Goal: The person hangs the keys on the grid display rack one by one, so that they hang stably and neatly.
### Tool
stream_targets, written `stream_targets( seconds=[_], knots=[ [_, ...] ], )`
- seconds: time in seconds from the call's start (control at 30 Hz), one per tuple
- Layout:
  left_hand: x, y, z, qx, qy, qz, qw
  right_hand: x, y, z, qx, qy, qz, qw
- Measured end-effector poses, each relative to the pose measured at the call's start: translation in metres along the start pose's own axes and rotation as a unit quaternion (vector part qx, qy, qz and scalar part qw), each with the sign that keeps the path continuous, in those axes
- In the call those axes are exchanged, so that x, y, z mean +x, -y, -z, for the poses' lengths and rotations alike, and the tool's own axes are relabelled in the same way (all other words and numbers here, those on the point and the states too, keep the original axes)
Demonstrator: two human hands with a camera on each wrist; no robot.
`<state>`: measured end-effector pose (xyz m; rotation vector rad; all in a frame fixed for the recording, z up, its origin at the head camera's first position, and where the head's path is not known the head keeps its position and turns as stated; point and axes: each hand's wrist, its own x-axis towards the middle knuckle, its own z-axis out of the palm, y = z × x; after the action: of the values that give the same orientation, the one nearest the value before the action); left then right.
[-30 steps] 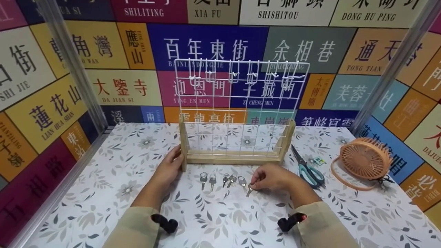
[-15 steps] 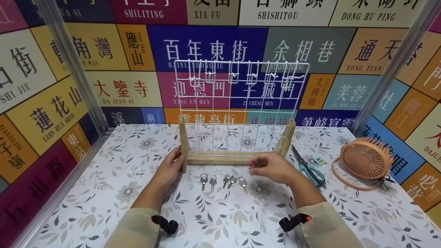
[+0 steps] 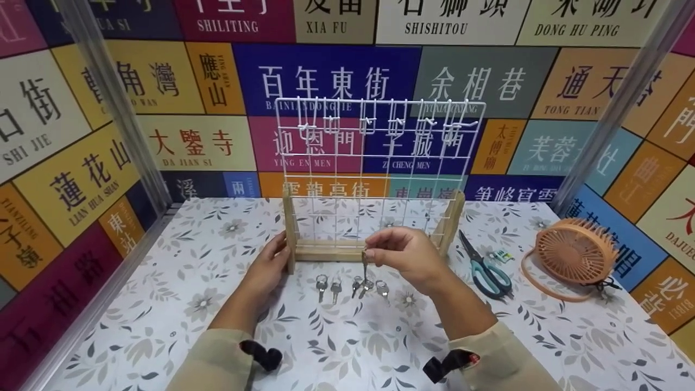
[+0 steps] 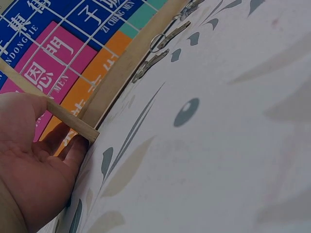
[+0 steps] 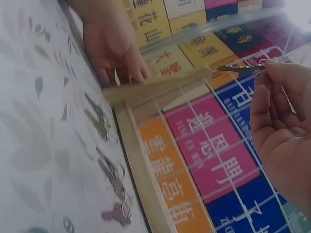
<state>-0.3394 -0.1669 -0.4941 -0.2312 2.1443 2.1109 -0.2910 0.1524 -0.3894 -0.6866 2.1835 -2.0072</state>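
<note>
A wire grid rack (image 3: 380, 101) with white hooks (image 3: 367, 125) along its upper part stands on a wooden base (image 3: 326, 254). My left hand (image 3: 267, 267) grips the upright at the base's left end; in the left wrist view the wooden upright (image 4: 73, 124) passes between thumb and fingers. My right hand (image 3: 410, 258) pinches a single key (image 3: 365, 262) by its ring, held up before the base. In the right wrist view that key (image 5: 238, 69) sticks out from thumb and fingertip. Several keys with rings (image 3: 321, 285) lie in a row on the table below it.
Teal-handled scissors (image 3: 488, 276) lie right of the rack, with a small green and white packet (image 3: 503, 255) beside them. Farther right stands an orange fan (image 3: 576, 251). Panels with printed place names (image 3: 326, 76) rise behind the floral tabletop (image 3: 228, 222).
My right hand has lifted the rightmost key off the table and carried it up and left, in front of the base. The left hand stays on the upright.
</note>
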Motion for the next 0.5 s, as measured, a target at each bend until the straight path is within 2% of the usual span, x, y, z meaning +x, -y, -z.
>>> stream_targets(
  seconds=[0.1, 0.2, 0.5],
  knots=[
    [-0.001, 0.001, 0.001, 0.011, 0.002, -0.011, 0.9999, 0.007, 0.011, -0.009, 0.022, 0.003, -0.002, 1.0],
    [-0.001, 0.001, 0.001, 0.02, -0.001, -0.016, 0.9997, 0.018, 0.024, -0.015, 0.018, 0.0, -0.005, 1.0],
    [0.0, 0.0, -0.001, 0.002, 0.0, -0.001, 1.0, 0.061, 0.057, -0.021, 0.021, -0.027, -0.002, 0.999]
  ],
)
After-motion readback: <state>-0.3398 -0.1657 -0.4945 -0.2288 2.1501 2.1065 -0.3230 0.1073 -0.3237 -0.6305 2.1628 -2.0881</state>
